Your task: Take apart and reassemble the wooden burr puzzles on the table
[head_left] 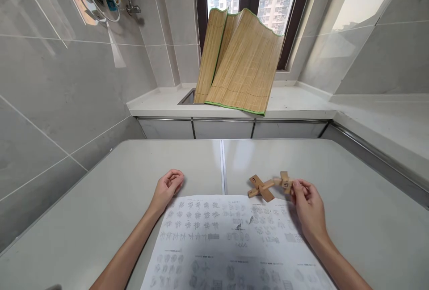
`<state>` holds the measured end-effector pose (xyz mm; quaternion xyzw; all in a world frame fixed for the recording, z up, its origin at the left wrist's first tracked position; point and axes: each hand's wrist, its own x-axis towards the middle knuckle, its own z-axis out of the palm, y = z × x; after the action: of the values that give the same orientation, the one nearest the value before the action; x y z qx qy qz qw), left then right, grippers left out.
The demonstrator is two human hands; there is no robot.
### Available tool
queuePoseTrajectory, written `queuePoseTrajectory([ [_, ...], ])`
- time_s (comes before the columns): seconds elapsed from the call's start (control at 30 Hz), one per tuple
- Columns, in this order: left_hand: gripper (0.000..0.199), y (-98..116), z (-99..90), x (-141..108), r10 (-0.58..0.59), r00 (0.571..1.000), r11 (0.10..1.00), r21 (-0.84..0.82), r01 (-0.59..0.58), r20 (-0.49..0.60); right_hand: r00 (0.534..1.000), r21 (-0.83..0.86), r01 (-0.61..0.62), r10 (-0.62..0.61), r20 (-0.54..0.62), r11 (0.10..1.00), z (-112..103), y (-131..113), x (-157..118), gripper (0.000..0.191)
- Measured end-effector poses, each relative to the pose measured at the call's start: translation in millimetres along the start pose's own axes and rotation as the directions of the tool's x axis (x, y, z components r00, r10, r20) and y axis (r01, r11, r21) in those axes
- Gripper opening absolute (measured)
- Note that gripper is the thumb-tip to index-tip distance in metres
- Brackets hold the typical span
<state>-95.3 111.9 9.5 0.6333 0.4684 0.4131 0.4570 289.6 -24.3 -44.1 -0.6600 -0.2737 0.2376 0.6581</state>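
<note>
My right hand (309, 207) pinches the right end of a small wooden piece (285, 182) with a dark mark on it. Left of that piece, and seemingly touching it, lies a cross-shaped wooden assembly (261, 187) at the far edge of a large printed sheet (201, 245). My left hand (169, 186) rests on the table by the sheet's far left corner, its fingers curled in; whether anything is inside them is hidden. Rows of small diagrams cover the sheet, and two small dark scraps or marks show near its middle.
The pale table (83, 218) has a seam down its middle. Beyond it, a bamboo mat (244, 64) with green edging leans on the white counter (298, 102) over a sink (187, 98), before a window. Tiled walls stand left and right.
</note>
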Motion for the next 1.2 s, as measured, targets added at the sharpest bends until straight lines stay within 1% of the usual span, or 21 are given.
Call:
queuePoseTrajectory([
  [0.03,0.034,3,3.0,-3,0.021,1.000,0.999,0.048,-0.021,0.006,1.000,0.064,0.006,-0.006,-0.010,0.998,-1,-4,-1,0.051],
  [0.1,0.032,12,11.5,-10,0.075,0.997,0.988,0.137,-0.079,0.029,0.999,0.178,-0.001,-0.005,0.034,0.984,-2,-14,-4,0.046],
  [0.17,0.030,21,23.3,-20,0.103,0.991,0.973,0.197,-0.117,0.080,0.988,0.255,-0.062,0.023,0.152,0.965,-1,-25,-12,0.043],
  [0.23,0.031,30,37.8,-32,0.097,0.983,0.972,0.196,-0.128,0.159,0.961,0.270,-0.113,0.036,0.276,0.956,2,-34,-27,0.042],
  [0.3,0.035,37,53.4,-45,0.079,0.960,0.983,0.141,-0.120,0.269,0.925,0.227,-0.092,-0.001,0.379,0.970,8,-38,-47,0.041],
  [0.4,0.050,44,74.0,-63,0.072,0.892,0.995,0.035,-0.097,0.446,0.833,0.122,0.025,-0.088,0.546,0.992,17,-39,-78,0.038],
  [0.5,0.070,49,86.5,-75,0.079,0.801,0.997,-0.040,-0.069,0.593,0.755,0.079,0.169,-0.181,0.630,0.982,22,-36,-99,0.032],
  [0.57,0.071,51,90.5,-79,0.067,0.738,0.997,-0.068,-0.029,0.671,0.699,0.069,0.262,-0.238,0.675,0.963,23,-32,-105,0.027],
  [0.63,0.064,49,92.6,-81,0.053,0.680,0.990,-0.129,0.061,0.731,0.645,0.071,0.324,-0.275,0.713,0.943,22,-29,-107,0.023],
  [0.67,0.061,47,93.4,-81,0.048,0.664,0.978,-0.170,0.121,0.746,0.632,0.072,0.335,-0.281,0.723,0.939,22,-28,-107,0.022],
  [0.7,0.058,44,94.0,-81,0.044,0.661,0.961,-0.213,0.179,0.749,0.636,0.066,0.328,-0.272,0.722,0.942,22,-26,-107,0.022],
  [0.73,0.057,41,94.6,-81,0.040,0.671,0.940,-0.256,0.227,0.741,0.655,0.053,0.303,-0.249,0.713,0.951,22,-26,-107,0.023],
  [0.8,0.060,35,95.6,-81,0.028,0.718,0.904,-0.324,0.279,0.696,0.708,0.023,0.213,-0.170,0.686,0.977,23,-26,-107,0.029],
  [0.83,0.062,33,96.0,-80,0.021,0.743,0.893,-0.347,0.287,0.669,0.717,0.005,0.163,-0.122,0.686,0.987,23,-28,-106,0.033],
  [0.87,0.064,31,96.3,-80,0.018,0.763,0.884,-0.366,0.289,0.647,0.702,-0.016,0.124,-0.076,0.708,0.992,24,-30,-106,0.035],
  [0.9,0.066,30,96.5,-80,0.019,0.774,0.881,-0.377,0.287,0.633,0.661,-0.039,0.101,-0.038,0.749,0.994,24,-32,-105,0.035],
  [1.0,0.069,31,96.6,-80,0.040,0.784,0.900,-0.363,0.241,0.619,0.466,-0.077,0.086,0.028,0.884,0.993,25,-41,-102,0.033],
  [1.03,0.070,32,96.6,-80,0.056,0.785,0.910,-0.354,0.213,0.617,0.412,-0.076,0.070,0.041,0.910,0.995,25,-44,-102,0.035],
  [1.07,0.070,33,96.6,-81,0.074,0.785,0.920,-0.345,0.184,0.615,0.374,-0.075,0.048,0.052,0.926,0.996,25,-46,-101,0.037],
  [1.13,0.069,35,96.8,-82,0.111,0.782,0.933,-0.335,0.130,0.613,0.330,-0.084,0.014,0.075,0.941,0.996,25,-49,-100,0.039],
  [1.2,0.068,37,97.2,-83,0.137,0.776,0.940,-0.328,0.095,0.616,0.323,-0.091,0.021,0.080,0.943,0.996,25,-51,-99,0.035],
])
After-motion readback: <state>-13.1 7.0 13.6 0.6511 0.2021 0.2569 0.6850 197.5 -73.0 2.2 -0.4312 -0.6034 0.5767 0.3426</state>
